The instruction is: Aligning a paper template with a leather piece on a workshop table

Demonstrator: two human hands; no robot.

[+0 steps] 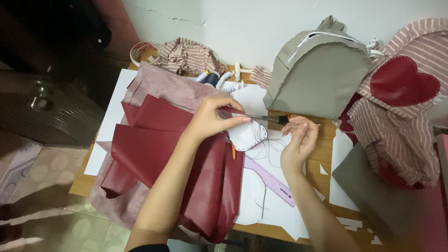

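Nearest lay a purple ruler (270, 182) on white paper (269, 210), beside folded red leather (153, 145) on the surface (326, 131). Above it, the left hand (211, 119) pinched a white stitched piece (247, 135) by its edge, while the right hand (299, 142) gripped scissors (274, 118), touching that piece. Farther back stood a grey bag (318, 75) and a red heart (403, 83) on striped cloth (398, 127).

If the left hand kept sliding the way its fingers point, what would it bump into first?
The left hand points rightward across the table, so it would probably meet the small scissors first, just beyond its fingertips, then the right hand. Depth is hard to judge.
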